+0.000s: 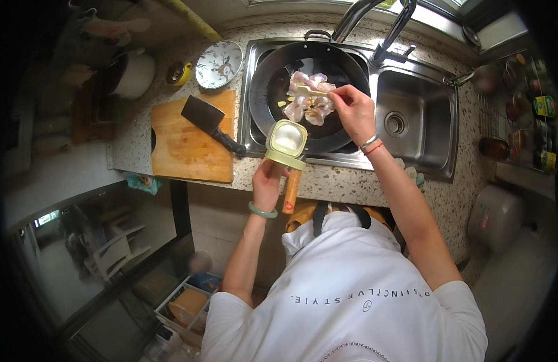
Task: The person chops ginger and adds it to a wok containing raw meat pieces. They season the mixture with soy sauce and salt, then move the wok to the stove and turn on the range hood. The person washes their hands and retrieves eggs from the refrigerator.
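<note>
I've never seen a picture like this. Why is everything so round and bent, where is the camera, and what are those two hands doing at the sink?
No machine is at work here: these are a person's two bare hands. The single picture comes from a wide fisheye camera worn on the person's head and looking down, which is why straight edges curve near the rim.

The left hand holds a small pale green container with its lid flipped open and white powder inside. The right hand holds a little spoon over pieces of raw meat in a black wok, which sits in the left basin of a steel sink.

On the speckled counter beside it lie a wooden cutting board with a black cleaver on it, and a patterned plate.
</note>
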`<state>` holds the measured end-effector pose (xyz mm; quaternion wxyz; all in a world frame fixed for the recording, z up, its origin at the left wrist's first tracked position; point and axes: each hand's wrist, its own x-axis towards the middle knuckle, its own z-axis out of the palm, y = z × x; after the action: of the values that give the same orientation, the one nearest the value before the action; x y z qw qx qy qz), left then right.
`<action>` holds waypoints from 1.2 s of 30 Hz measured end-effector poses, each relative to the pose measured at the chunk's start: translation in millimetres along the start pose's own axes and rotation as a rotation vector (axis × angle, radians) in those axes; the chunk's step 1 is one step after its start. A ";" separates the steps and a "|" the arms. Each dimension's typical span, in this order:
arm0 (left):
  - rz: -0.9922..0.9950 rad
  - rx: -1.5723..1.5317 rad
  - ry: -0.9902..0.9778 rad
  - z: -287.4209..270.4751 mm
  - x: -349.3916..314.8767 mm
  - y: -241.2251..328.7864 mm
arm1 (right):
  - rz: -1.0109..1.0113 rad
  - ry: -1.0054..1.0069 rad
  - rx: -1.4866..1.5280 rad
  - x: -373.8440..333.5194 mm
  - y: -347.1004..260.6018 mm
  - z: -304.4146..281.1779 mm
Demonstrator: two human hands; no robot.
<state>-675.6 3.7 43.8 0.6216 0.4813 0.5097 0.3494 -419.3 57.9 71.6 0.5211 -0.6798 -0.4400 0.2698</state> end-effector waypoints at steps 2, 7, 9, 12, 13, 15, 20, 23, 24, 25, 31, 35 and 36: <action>0.003 0.013 0.001 1.4 -1.9 0.0 | 0.082 0.021 0.058 -1.8 -0.7 -8.7; -0.010 -0.043 -0.015 10.7 0.9 -0.1 | 0.329 -0.009 0.252 -8.6 -3.7 -31.8; -0.043 -0.080 -0.023 21.5 5.7 4.4 | 0.315 -0.025 0.265 -15.1 -10.9 -40.6; -0.091 -0.116 -0.038 37.6 14.0 14.6 | 0.207 -0.064 0.262 -29.3 -28.9 -51.7; -0.073 -0.119 -0.053 42.6 16.9 15.6 | 0.149 -0.087 0.157 -33.7 -33.4 -55.3; -0.040 -0.123 -0.085 54.0 21.6 16.9 | -0.107 -0.105 -0.084 -40.8 -47.1 -58.0; -0.008 -0.108 -0.185 80.1 26.5 16.5 | -0.611 -0.107 -0.599 -40.9 -39.7 -63.9; 0.012 -0.063 -0.255 94.5 27.6 18.5 | -0.564 -0.097 -0.599 -43.0 -28.7 -72.2; 0.008 -0.066 -0.263 99.0 28.1 19.1 | -0.530 -0.094 -0.563 -43.8 -27.3 -75.9; -0.006 -0.093 -0.279 102.3 28.3 19.4 | -0.497 -0.090 -0.527 -44.8 -25.4 -80.1; -0.050 -0.092 -0.329 124.2 31.6 24.0 | -0.071 -0.055 0.166 -51.2 -12.7 -109.3; -0.044 -0.072 -0.358 144.7 35.1 29.9 | 0.017 0.019 0.202 -56.2 -7.7 -117.9; -0.040 -0.066 -0.368 150.4 35.6 31.6 | 0.073 0.049 0.247 -55.3 -0.3 -116.8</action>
<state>-519.5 9.5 66.0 0.7266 0.5061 0.3851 0.2599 -348.8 -45.8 103.2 0.6012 -0.6323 -0.3657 0.3239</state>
